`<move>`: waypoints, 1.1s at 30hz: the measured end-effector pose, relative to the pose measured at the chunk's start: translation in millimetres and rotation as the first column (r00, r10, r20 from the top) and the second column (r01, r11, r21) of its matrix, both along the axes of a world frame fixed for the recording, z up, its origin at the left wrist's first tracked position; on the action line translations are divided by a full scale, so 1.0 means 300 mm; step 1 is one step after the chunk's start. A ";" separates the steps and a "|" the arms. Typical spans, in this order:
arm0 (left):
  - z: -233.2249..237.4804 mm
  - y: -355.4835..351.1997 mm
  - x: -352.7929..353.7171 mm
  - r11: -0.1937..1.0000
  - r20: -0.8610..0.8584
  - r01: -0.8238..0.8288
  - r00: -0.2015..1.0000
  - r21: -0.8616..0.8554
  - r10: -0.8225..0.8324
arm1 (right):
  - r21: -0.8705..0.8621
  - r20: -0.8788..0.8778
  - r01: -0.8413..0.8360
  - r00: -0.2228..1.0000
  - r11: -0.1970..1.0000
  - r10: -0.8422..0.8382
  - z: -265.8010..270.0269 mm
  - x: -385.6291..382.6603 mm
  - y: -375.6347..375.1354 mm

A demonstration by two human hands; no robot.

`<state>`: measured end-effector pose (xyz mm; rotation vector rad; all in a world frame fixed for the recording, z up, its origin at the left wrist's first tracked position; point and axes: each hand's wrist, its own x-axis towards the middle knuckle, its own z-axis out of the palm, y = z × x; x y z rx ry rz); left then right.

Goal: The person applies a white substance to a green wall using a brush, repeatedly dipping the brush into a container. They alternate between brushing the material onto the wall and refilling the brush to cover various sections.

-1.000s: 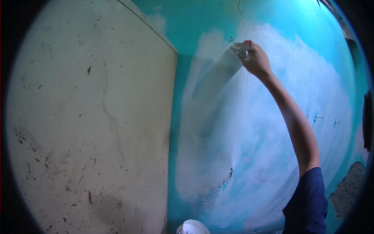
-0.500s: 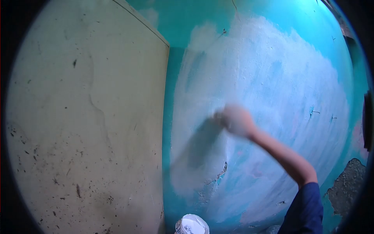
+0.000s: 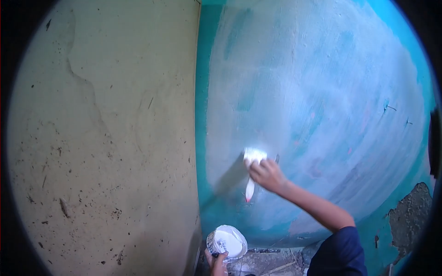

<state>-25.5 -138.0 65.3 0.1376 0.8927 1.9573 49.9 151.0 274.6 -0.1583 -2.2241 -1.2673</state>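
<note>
— Where's the brush (image 3: 253, 161)?
— Pressed bristles-up, low on the turquoise wall (image 3: 322, 92). The right hand (image 3: 267, 175) has its grip clamped on the handle. Below, the left hand (image 3: 217, 264) has its grip closed round a tub (image 3: 212, 243) of white paint.

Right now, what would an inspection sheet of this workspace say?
Surface: teal wall, streaky white coat over most of it.
Job's things: brush, bristles on the teal wall; pot of white paint.
Clutter: debris on the floor at the wall's foot.
Hands: right hand grips the brush; left hand holds the pot.
Cables: nothing seen.
Surroundings: beige wall, cracked and speckled; bare patch of peeled paint at right.
</note>
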 end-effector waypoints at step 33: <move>0.246 0.049 0.251 0.958 -0.307 0.102 0.952 0.269 -0.016 | -0.778 -0.543 -0.624 0.607 0.076 -0.580 -0.251 0.479 -0.570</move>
